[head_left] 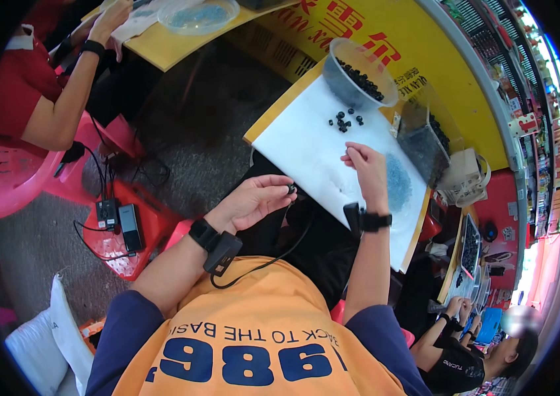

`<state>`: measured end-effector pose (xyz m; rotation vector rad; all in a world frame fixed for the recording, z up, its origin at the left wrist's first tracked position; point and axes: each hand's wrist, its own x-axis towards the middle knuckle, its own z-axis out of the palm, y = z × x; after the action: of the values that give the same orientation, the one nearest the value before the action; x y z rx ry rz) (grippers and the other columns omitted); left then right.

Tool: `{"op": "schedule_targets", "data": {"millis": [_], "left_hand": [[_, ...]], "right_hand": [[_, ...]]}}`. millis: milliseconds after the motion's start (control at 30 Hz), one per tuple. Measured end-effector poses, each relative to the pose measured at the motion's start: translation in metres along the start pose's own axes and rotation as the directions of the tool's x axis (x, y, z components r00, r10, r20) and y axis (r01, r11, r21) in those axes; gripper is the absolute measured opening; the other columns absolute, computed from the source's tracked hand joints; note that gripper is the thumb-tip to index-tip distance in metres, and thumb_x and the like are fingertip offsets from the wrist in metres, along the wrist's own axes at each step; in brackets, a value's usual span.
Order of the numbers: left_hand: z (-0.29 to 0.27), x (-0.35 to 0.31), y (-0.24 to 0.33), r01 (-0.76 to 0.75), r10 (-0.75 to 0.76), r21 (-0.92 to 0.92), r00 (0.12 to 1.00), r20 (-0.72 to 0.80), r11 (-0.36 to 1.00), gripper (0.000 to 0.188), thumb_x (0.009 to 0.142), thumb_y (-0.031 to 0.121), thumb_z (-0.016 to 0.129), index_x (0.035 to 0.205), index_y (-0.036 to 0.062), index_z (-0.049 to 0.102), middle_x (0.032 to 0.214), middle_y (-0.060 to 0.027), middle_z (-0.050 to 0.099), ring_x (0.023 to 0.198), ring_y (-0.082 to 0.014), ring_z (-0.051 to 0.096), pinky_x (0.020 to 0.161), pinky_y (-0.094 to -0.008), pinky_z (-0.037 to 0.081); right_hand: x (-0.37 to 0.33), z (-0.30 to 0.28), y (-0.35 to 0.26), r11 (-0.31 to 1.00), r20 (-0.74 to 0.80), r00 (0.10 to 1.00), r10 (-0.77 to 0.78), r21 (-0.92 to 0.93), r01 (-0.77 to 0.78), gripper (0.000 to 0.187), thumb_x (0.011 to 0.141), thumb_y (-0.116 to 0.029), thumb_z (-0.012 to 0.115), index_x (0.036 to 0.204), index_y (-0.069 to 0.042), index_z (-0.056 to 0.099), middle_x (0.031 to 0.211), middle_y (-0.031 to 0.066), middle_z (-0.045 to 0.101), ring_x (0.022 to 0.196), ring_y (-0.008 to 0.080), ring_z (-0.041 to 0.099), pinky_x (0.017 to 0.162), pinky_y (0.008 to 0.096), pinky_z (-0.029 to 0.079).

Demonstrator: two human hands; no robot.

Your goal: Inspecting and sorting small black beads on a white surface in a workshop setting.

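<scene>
My left hand (pixel 253 200) pinches a small black round piece (pixel 291 189) between thumb and fingertips, just off the near-left edge of the white tabletop (pixel 306 142). Above that surface is my right hand (pixel 367 165), its thumb and fingers pressed together; whatever they hold, if anything, is too small to make out. Beyond it lie several loose black pieces (pixel 341 123). A spread of tiny pale-blue grains (pixel 399 187) lies to the right of my right hand.
A clear bowl (pixel 341 53) of black pieces stands at the table's far end, beside a clear box (pixel 425 148) holding more. A red stool (pixel 151 228) with a power bank (pixel 130 228) and cables is at left. Co-workers sit at left (pixel 42 99) and lower right (pixel 455 356).
</scene>
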<state>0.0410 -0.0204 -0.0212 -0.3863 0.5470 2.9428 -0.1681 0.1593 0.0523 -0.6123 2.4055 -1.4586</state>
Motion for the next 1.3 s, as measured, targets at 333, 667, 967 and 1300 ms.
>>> {"op": "schedule_targets", "data": {"millis": [333,667,967,1300], "left_hand": [[-0.003,0.001,-0.006,-0.002,0.002,0.032,1.000,0.013,0.999,0.022,0.094,-0.002,0.062,0.116,-0.0018,0.064,0.111,-0.0125,0.068,0.104,-0.0209,0.068,0.095,-0.0302,0.057],[0.000,0.001,-0.006,0.003,-0.006,0.068,1.000,0.031,0.998,0.022,0.093,-0.001,0.064,0.115,-0.0011,0.066,0.111,-0.0119,0.068,0.102,-0.0179,0.068,0.094,-0.0292,0.056],[0.001,0.002,-0.005,-0.087,0.078,0.204,0.996,0.053,0.975,0.022,0.093,0.001,0.066,0.114,-0.0013,0.067,0.106,-0.0112,0.071,0.097,-0.0155,0.069,0.090,-0.0277,0.057],[0.007,-0.003,-0.004,-0.057,0.046,0.243,0.998,0.052,0.968,0.024,0.094,0.003,0.065,0.117,-0.0015,0.067,0.105,-0.0094,0.070,0.093,-0.0132,0.068,0.087,-0.0257,0.057]], "right_hand": [[-0.123,0.054,-0.009,0.840,0.167,0.983,0.079,0.519,-0.156,0.018,0.093,-0.004,0.067,0.109,0.003,0.070,0.090,0.0027,0.069,0.081,0.0072,0.063,0.071,0.0219,0.050],[-0.129,0.072,-0.038,0.970,0.014,0.999,0.032,0.239,-0.035,0.014,0.092,-0.002,0.067,0.105,0.004,0.070,0.074,0.0018,0.067,0.062,0.0056,0.061,0.057,0.0203,0.049],[-0.132,0.075,-0.038,0.990,-0.019,1.000,-0.001,0.141,0.004,0.015,0.090,-0.002,0.070,0.103,0.005,0.071,0.076,0.0035,0.069,0.064,0.0063,0.064,0.058,0.0201,0.051],[-0.132,0.074,-0.026,0.941,0.057,0.993,0.104,0.317,-0.117,0.018,0.089,-0.003,0.071,0.105,0.003,0.071,0.080,0.0031,0.070,0.068,0.0074,0.065,0.060,0.0198,0.052]]}}
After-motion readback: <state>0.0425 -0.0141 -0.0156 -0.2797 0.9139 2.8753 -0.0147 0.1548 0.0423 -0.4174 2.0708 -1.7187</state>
